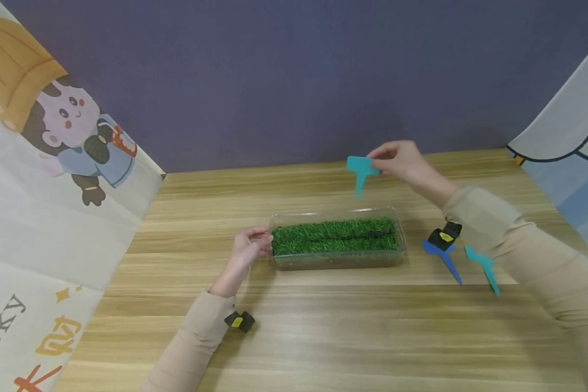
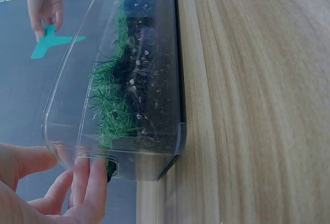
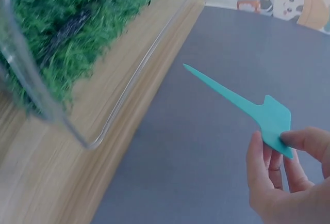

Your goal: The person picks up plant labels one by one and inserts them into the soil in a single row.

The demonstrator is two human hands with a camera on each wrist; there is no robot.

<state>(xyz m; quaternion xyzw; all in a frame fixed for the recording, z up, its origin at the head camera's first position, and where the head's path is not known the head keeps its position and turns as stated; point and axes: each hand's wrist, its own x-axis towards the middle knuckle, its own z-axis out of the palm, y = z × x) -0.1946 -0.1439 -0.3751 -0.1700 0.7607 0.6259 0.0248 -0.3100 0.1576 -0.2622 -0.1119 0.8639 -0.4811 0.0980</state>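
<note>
A clear plastic planter box (image 1: 340,261) stands on the table with two strips of green grass (image 1: 333,228) over dark soil (image 2: 142,74). At its left end, my left hand (image 1: 249,247) holds the box, thumb at the rim and fingers against the end wall. My right hand (image 1: 400,162) pinches a teal T-shaped plant label (image 3: 273,118) by its wide head between thumb and fingers. That label is raised above and behind the box's right half, its pointed stem hanging downward in the head view. A dark furrow (image 1: 343,238) runs between the grass strips.
Right of the box, a blue plant label (image 1: 448,261) and another teal plant label (image 1: 485,268) lie on the wooden table (image 1: 323,326), near the right sleeve (image 1: 534,250). A dark blue panel (image 1: 294,81) rises behind the table; printed cloths (image 1: 122,218) hang at both sides.
</note>
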